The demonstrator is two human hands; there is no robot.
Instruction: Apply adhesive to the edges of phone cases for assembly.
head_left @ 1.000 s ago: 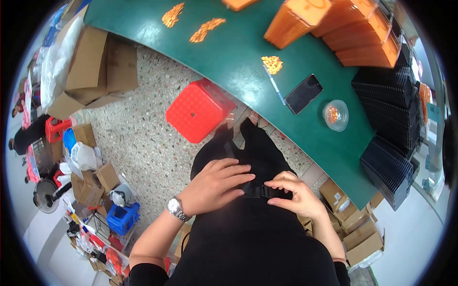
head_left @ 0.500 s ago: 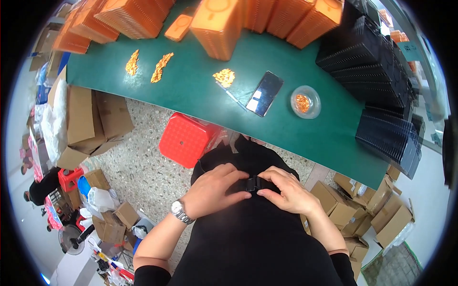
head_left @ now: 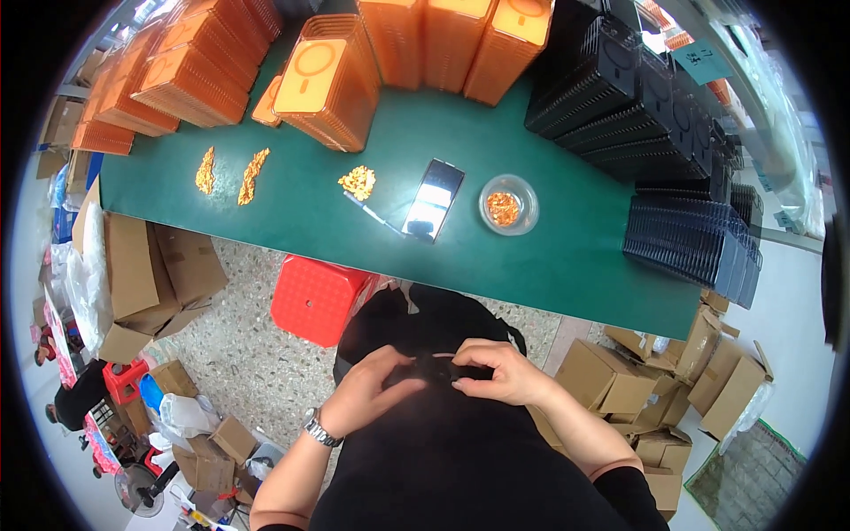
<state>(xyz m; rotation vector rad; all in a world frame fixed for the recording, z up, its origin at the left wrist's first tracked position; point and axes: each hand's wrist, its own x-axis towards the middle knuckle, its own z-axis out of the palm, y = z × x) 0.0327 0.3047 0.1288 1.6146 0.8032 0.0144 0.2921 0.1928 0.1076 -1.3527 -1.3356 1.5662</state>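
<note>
Our left hand (head_left: 372, 389) and right hand (head_left: 500, 375) each pinch an end of the black waist buckle (head_left: 435, 367), fingers and thumbs narrowly parted. It lies between them against our black clothing (head_left: 443, 469), nearer than the green bench (head_left: 567, 265), long axis running left to right; neither hand is clearly nearer.

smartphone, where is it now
In the head view, the smartphone lies on the green table, between the pen on its left and clear bowl on its right.
</note>
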